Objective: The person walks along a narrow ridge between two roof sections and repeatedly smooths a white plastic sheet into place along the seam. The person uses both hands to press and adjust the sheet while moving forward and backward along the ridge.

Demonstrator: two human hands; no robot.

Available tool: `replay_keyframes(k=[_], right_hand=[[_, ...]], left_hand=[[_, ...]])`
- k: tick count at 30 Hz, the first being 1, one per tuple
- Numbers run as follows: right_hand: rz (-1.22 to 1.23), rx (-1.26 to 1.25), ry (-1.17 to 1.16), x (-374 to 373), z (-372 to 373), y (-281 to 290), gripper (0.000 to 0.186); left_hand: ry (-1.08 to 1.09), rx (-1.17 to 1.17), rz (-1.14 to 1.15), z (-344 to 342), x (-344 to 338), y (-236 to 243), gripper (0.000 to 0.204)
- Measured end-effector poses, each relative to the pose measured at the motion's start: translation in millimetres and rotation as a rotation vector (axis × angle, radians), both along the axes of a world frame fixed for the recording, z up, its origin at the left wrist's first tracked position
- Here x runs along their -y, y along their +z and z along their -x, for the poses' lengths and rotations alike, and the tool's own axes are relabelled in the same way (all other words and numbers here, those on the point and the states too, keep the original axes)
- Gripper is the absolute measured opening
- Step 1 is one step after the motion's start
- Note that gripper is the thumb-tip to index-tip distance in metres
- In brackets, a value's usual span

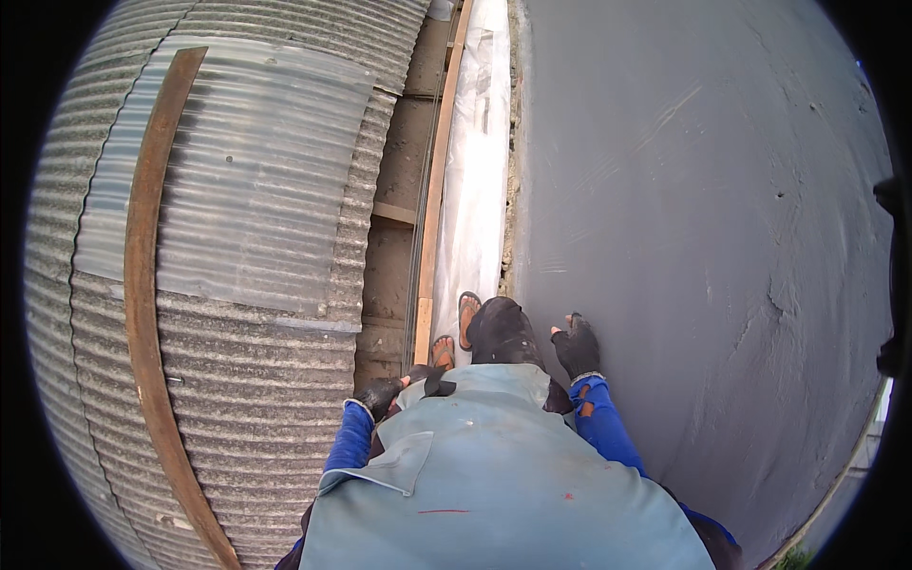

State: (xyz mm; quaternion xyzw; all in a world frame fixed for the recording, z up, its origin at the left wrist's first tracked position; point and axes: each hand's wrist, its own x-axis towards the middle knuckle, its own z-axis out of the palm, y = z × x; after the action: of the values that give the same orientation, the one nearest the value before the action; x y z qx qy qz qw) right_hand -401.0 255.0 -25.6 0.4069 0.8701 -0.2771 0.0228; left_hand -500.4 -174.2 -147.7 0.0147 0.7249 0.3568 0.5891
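Right hand (576, 348), fingers loosely released, stands beside the wall (684, 237), likely for balance; left hand (380, 395), farther from it, has undeterminable finger grip.

We look from the wearer's head, a single fisheye view, steeply down: shirt (503, 465) close below, sandalled feet (468, 319) farther off, corrugated roof (256, 399) filling our left, grey wall (693, 256) our right, straight edges bending toward the dark round rim.
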Motion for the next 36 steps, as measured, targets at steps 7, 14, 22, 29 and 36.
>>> replay_keyframes(k=[7, 14, 22, 29, 36], right_hand=[[0.029, 0.089, 0.124, -75.6, 171.2, -48.1, 0.054], [0.063, 0.225, 0.102, -173.0, 319.5, -90.7, 0.057], [0.246, 0.447, 0.022, -245.0, 382.8, -113.7, 0.067], [0.103, 0.770, 0.653, -266.6, 384.0, -169.6, 0.047], [0.276, 0.727, 0.511, -300.6, 443.1, -159.5, 0.050]], left_hand=[[-0.465, -0.481, -0.245, 66.0, -39.0, -58.8, 0.052], [-0.105, -0.218, 0.027, 131.2, -105.5, -81.8, 0.040], [0.270, -0.280, 0.179, 255.2, -210.8, 6.9, 0.042], [0.534, -0.381, 0.173, 349.6, -271.6, 69.0, 0.042], [1.155, 0.154, -0.065, 366.7, -241.5, -43.5, 0.035]])
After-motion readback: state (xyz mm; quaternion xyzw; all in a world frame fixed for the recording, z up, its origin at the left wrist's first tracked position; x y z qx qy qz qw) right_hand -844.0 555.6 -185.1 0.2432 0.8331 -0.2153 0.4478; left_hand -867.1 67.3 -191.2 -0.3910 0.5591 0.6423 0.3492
